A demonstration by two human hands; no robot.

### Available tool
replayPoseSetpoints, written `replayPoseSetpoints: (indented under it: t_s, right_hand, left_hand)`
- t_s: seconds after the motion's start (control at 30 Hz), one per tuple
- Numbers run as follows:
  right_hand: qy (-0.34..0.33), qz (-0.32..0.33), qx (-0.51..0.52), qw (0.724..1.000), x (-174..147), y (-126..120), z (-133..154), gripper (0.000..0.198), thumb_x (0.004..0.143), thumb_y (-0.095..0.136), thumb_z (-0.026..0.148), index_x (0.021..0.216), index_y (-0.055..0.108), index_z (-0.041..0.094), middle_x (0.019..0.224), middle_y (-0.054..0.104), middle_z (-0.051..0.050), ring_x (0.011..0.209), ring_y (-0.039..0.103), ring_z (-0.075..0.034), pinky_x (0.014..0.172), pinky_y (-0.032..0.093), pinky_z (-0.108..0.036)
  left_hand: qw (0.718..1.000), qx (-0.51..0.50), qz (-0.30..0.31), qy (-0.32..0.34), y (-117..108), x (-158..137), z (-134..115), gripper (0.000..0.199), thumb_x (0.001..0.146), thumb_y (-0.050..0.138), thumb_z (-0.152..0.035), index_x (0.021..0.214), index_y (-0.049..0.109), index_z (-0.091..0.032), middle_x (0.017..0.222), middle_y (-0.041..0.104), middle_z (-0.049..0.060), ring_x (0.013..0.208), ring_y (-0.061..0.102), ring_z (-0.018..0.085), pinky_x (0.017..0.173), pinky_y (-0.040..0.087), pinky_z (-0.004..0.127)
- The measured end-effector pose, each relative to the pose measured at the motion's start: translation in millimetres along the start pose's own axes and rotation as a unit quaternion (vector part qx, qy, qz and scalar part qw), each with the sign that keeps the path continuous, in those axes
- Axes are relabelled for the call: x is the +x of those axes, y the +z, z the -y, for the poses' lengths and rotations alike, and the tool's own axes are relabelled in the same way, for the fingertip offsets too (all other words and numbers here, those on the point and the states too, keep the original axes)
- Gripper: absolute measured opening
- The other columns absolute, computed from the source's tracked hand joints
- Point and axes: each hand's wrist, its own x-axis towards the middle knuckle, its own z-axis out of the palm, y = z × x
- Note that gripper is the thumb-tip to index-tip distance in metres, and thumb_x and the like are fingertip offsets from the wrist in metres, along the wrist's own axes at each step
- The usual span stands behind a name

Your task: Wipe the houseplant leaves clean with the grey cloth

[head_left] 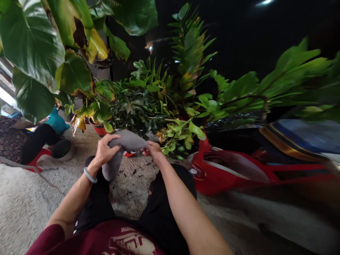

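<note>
A soft grey cloth [129, 140], somewhat like a sock in shape, stretches between my two hands above my knees. My left hand [107, 150] grips its left part, thumb on top, and a rounded end hangs down below that hand. At the other end the cloth narrows to a tip, pinched in the fingers of my right hand [154, 150]. A pale bangle [90, 175] circles my left wrist. A small red and white thing [129, 154] shows partly behind the cloth; I cannot make out its kind.
Leafy potted plants [148, 88] stand close in front. To my right is a red bag or basket [225, 170], blurred, with dark and blue items beyond it. At left, another person [32, 141] sits near a dark round bowl [63, 149] on the concrete floor [29, 202].
</note>
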Motion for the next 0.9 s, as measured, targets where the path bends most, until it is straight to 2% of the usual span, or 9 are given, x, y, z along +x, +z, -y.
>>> replayPoseSetpoints:
  t_s: [0.1, 0.17, 0.27, 0.37, 0.43, 0.53, 0.7, 0.8, 0.9]
  right_hand:
    - [-0.013, 0.013, 0.006, 1.000, -2, 4, 1, 0.024, 0.067, 0.075, 0.025, 0.063, 0.051, 0.020, 0.049, 0.066, 0.002, 0.034, 0.053, -0.009, 0.032, 0.038, -0.016]
    - [-0.018, 0.017, 0.006, 1.000, -3, 8, 1, 0.029, 0.068, 0.077, 0.027, 0.064, 0.049, 0.020, 0.049, 0.065, 0.002, 0.034, 0.053, -0.009, 0.033, 0.040, -0.016]
    - [-0.017, 0.010, -0.002, 1.000, -2, 10, -1, 0.029, 0.071, 0.078, 0.027, 0.066, 0.050, 0.020, 0.048, 0.064, 0.002, 0.033, 0.053, -0.010, 0.033, 0.040, -0.017]
    - [-0.010, -0.012, -0.013, 1.000, 0, 6, -4, 0.023, 0.073, 0.077, 0.023, 0.072, 0.055, 0.019, 0.048, 0.065, 0.002, 0.032, 0.054, -0.011, 0.031, 0.039, -0.017]
    - [-0.005, -0.023, -0.018, 1.000, 2, 2, -5, 0.021, 0.074, 0.077, 0.021, 0.075, 0.056, 0.019, 0.049, 0.066, 0.001, 0.032, 0.054, -0.011, 0.031, 0.039, -0.018]
    - [-0.003, -0.018, -0.017, 1.000, 3, 0, -4, 0.022, 0.074, 0.076, 0.022, 0.071, 0.054, 0.019, 0.050, 0.067, 0.001, 0.033, 0.054, -0.010, 0.031, 0.039, -0.018]
    - [-0.012, 0.003, -0.003, 1.000, 0, 5, -1, 0.028, 0.073, 0.077, 0.027, 0.067, 0.050, 0.020, 0.051, 0.065, 0.002, 0.034, 0.054, -0.009, 0.033, 0.038, -0.017]
    - [-0.016, 0.001, 0.001, 1.000, 0, 7, -1, 0.029, 0.073, 0.077, 0.028, 0.067, 0.050, 0.021, 0.051, 0.065, 0.002, 0.034, 0.054, -0.009, 0.033, 0.038, -0.017]
    - [-0.014, -0.010, -0.004, 1.000, 0, 5, -2, 0.025, 0.073, 0.076, 0.026, 0.067, 0.053, 0.020, 0.051, 0.065, 0.002, 0.034, 0.054, -0.010, 0.032, 0.038, -0.017]
  left_hand:
    - [0.984, 0.030, -0.177, 0.009, -22, 36, 2, 0.034, 0.074, 0.070, -0.024, 0.108, 0.071, -0.020, 0.105, 0.072, 0.003, 0.101, 0.066, 0.021, 0.096, 0.052, 0.035]
    - [0.972, 0.053, -0.229, -0.004, -26, 56, 12, 0.036, 0.074, 0.068, -0.023, 0.110, 0.070, -0.019, 0.109, 0.071, 0.004, 0.105, 0.065, 0.021, 0.100, 0.050, 0.036]
    - [0.982, 0.077, -0.160, -0.069, -11, 48, 37, 0.033, 0.071, 0.069, -0.019, 0.104, 0.072, -0.019, 0.108, 0.072, 0.006, 0.105, 0.066, 0.024, 0.100, 0.050, 0.039]
    - [0.990, 0.073, -0.023, -0.122, 10, 1, 53, 0.032, 0.067, 0.071, -0.017, 0.099, 0.074, -0.021, 0.105, 0.074, 0.006, 0.103, 0.068, 0.026, 0.099, 0.051, 0.042]
    - [0.990, 0.047, 0.016, -0.134, 14, -27, 52, 0.031, 0.066, 0.071, -0.016, 0.096, 0.075, -0.022, 0.103, 0.075, 0.005, 0.100, 0.069, 0.025, 0.098, 0.053, 0.041]
    - [0.992, 0.017, -0.062, -0.112, -2, -30, 30, 0.029, 0.069, 0.070, -0.019, 0.098, 0.074, -0.021, 0.100, 0.075, 0.003, 0.097, 0.069, 0.022, 0.096, 0.053, 0.039]
    - [0.965, 0.039, -0.260, -0.016, -31, 39, 3, 0.033, 0.074, 0.069, -0.025, 0.107, 0.071, -0.020, 0.106, 0.072, 0.002, 0.102, 0.066, 0.020, 0.098, 0.050, 0.036]
    - [0.973, 0.032, -0.224, -0.042, -13, 46, 17, 0.032, 0.072, 0.069, -0.022, 0.104, 0.071, -0.019, 0.106, 0.073, 0.004, 0.102, 0.066, 0.021, 0.098, 0.050, 0.036]
    - [0.989, 0.010, -0.098, -0.111, 18, 9, 35, 0.031, 0.068, 0.070, -0.019, 0.098, 0.072, -0.019, 0.103, 0.074, 0.005, 0.100, 0.068, 0.024, 0.097, 0.051, 0.040]
